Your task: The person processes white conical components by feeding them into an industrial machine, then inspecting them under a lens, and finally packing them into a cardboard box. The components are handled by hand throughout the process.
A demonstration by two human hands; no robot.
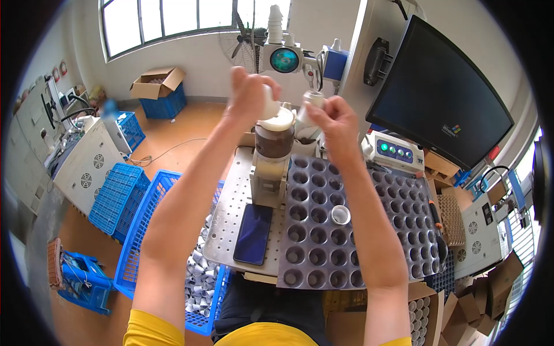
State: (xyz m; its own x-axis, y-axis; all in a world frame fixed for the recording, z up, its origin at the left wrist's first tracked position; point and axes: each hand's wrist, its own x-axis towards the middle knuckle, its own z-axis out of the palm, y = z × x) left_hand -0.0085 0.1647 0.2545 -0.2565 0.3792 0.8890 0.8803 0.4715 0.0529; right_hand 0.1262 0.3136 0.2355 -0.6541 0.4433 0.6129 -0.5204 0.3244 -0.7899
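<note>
Grey perforated metal desk (221, 237): left fingers (270, 83) and right fingers (317, 113) grip white rounded plastic pieces (312, 99), apparently positioning them; steadiness needed next.

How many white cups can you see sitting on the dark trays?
1. The white cup is on the dark trays, just left of the right forearm, which may hide others.

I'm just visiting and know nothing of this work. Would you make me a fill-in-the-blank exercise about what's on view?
The left hand and the right hand each hold a piece coloured ____.
The large basket beside the left forearm is coloured ____.
The number of white cups visible on the dark tray is ____.
Near its logo, the monitor shows the word ____.

Missing words: white; blue; one; Windows.
</note>
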